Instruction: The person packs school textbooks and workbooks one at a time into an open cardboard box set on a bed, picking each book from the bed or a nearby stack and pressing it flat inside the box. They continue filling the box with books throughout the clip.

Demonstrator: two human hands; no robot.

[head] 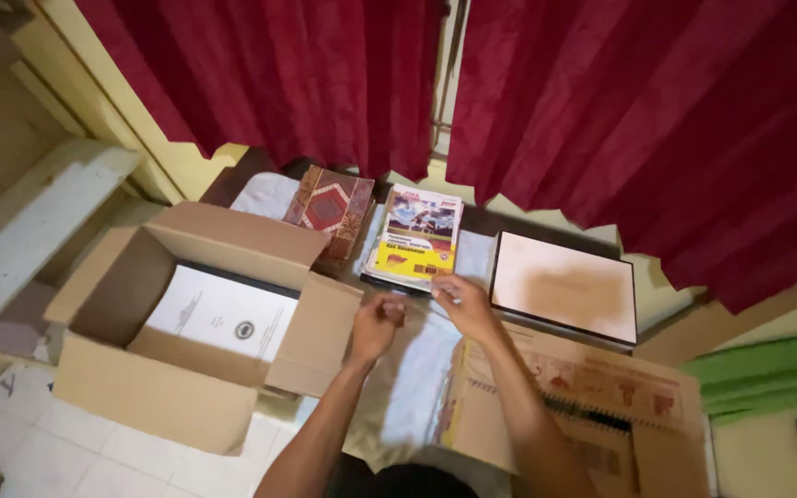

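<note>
just beyond right hand [465,304] grip: yellow booklet [414,238].

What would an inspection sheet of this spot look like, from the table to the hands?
Surface: table under a pale cloth.
Job's things: yellow magazine stack, at the right hand's fingertips.
Clutter: patterned book; white board; open carton holding a white document; printed carton.
Grippers: left hand fisted, contents unclear; right hand touching the stack's near edge.
Cables: nothing seen.
Surroundings: red curtains, tiled floor.
</note>
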